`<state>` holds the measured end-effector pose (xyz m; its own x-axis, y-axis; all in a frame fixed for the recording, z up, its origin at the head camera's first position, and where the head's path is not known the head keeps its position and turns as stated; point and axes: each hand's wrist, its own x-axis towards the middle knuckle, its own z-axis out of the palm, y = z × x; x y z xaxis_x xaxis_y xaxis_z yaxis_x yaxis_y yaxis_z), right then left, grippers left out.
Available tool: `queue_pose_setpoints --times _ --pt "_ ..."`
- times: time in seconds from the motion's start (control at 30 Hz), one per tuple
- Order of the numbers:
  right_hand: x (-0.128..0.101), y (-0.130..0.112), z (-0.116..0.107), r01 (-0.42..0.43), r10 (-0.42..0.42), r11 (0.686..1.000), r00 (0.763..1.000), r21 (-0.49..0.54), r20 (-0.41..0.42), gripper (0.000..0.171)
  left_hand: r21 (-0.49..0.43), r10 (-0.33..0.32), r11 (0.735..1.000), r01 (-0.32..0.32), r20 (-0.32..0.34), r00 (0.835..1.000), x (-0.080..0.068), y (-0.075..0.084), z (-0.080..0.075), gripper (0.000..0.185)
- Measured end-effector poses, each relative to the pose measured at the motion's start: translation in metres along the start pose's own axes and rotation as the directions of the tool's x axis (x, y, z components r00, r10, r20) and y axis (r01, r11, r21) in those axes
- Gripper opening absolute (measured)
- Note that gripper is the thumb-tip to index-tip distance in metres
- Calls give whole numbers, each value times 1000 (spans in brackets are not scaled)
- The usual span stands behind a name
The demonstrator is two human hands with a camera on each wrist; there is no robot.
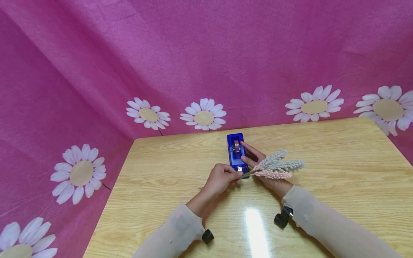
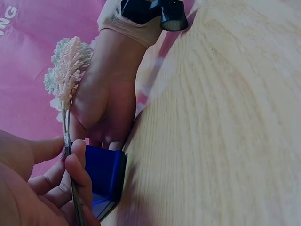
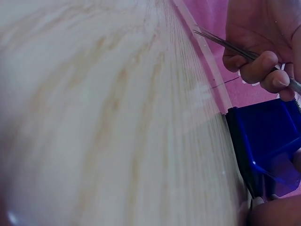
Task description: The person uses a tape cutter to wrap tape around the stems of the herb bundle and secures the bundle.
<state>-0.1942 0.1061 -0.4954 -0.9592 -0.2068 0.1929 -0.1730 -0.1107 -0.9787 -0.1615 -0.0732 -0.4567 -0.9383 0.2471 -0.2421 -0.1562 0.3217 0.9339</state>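
Observation:
A blue tape dispenser point(image 1: 230, 152) with a roll of tape point(image 1: 237, 147) in it stands on the table, its near end toward me. My left hand point(image 1: 220, 178) pinches the thin stems point(image 2: 73, 186) of a small bunch of dried-looking flowers point(image 1: 279, 165) between thumb and fingertips, right at the dispenser's near end. The pale grey-green and pink heads point right, across my right hand point(image 1: 256, 154). That hand holds the dispenser by its right side, fingers spread along it. In the right wrist view, the stem ends point(image 3: 221, 41) stick out past the left hand.
The wooden table point(image 1: 338, 186) reaches out on both sides of the hands. Behind and to the left hangs a pink cloth point(image 1: 226, 53) with large white daisies. Each sleeve carries a small black wrist device point(image 1: 282, 217).

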Motion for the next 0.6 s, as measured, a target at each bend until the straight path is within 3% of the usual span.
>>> queue_pose_setpoints --times 0.17,0.4,0.6 --pt "1 9 -3 36 -36 999 999 24 13 60 -29 -10 1000 9 -23 1000 1 -2 3 34" --pt "5 25 -9 -41 40 999 998 16 37 61 7 0 1000 1 -55 998 1 -1 4 34" --pt "6 30 -11 -6 7 1000 999 -11 51 63 -9 17 1000 -18 -87 996 2 -4 7 32"
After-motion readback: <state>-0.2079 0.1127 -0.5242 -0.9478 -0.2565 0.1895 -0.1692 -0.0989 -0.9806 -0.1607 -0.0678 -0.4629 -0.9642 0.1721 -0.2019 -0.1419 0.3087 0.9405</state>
